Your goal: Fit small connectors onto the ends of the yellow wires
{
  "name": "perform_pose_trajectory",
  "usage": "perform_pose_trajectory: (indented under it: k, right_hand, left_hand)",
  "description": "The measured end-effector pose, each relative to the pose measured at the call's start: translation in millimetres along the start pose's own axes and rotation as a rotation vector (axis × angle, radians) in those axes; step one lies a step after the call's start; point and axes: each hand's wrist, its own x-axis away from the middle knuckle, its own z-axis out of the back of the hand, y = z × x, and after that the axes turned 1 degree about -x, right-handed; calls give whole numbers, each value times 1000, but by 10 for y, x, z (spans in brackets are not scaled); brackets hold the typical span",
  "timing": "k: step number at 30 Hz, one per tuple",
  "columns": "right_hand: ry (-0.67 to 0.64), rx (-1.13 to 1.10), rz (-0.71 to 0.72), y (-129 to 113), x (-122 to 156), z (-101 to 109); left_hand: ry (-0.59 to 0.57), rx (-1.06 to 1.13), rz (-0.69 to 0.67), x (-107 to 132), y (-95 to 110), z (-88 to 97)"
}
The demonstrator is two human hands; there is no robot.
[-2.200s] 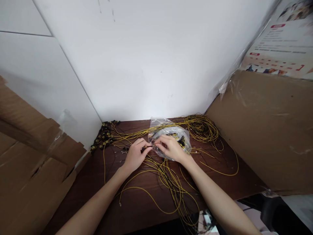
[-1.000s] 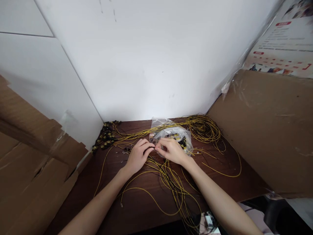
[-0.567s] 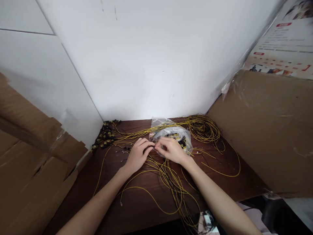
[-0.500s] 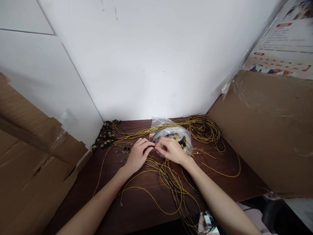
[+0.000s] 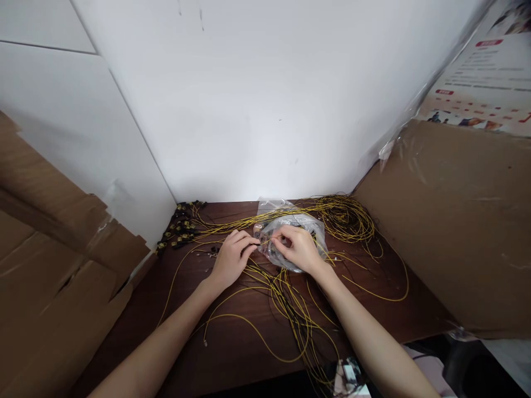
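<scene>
My left hand [image 5: 233, 256] is closed in a pinch on a small black connector [image 5: 257, 244] at its fingertips. To its right, my right hand [image 5: 297, 246] pinches a thin yellow wire [image 5: 267, 241] that runs toward the connector. Whether the wire goes into the connector is too small to tell. Behind and under my right hand lies a clear plastic bag [image 5: 314, 223] with small yellow and black parts in it. A bundle of yellow and black wires [image 5: 286, 298] spreads from below my hands toward the table's front edge.
On the dark brown table [image 5: 249, 345], a coil of yellow wire [image 5: 346, 218] lies at the back right. Several black and yellow parts [image 5: 180, 228] sit at the back left. Cardboard stands along the left [image 5: 50, 265] and right [image 5: 448, 221]; a white wall [image 5: 265, 110] closes the back.
My right hand has moved right, away from my left, and a short length of yellow wire now shows between them. The left hand has shifted slightly left.
</scene>
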Motion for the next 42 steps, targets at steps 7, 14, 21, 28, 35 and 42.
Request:
perform_pose_trajectory:
  k: [7,14,21,28,35,42]
  right_hand:
    - [-114,11,80,-47,10,-93]
    - [-131,9,80,-48,22,-144]
    - [-114,27,60,-44,12,-77]
    - [-67,28,21,11,-4,-1]
    - [-164,53,99,-86,16,-109]
    - [-155,53,80,-32,-2,-76]
  left_hand:
    - [-1,16,-6,10,4,-6]
    - [-3,34,-17,10,9,-10]
    - [-35,12,-27,6,21,-2]
    - [-33,15,-13,3,1,-3]
    - [-55,32,-50,7,-2,-7]
    - [-59,13,-51,9,-3,-6]
